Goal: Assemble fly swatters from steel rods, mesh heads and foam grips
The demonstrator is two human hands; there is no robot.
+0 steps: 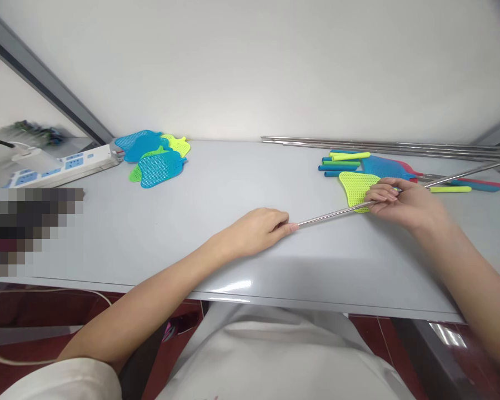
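Observation:
A thin metal rod (329, 215) slants across the desk in front of me, rising to the right edge of the view. Its near end is pinched between the thumb and fingers of my left hand (258, 230). Farther along, the curled fingers of my right hand (400, 201) close round the same rod. A yellow-green fly swatter head (354, 189) shows just beside and behind my right fingers; I cannot tell if they touch it. Behind that hand lie a blue swatter head (385, 168), a red one partly covered, and several coloured handle tubes (339, 165).
Several metal rods (358, 149) lie along the wall at the back right. Blue and green swatter heads (162, 168) are piled at the back left, beside a white power strip (73, 164). The grey desk's front edge (275, 300) runs close to my body.

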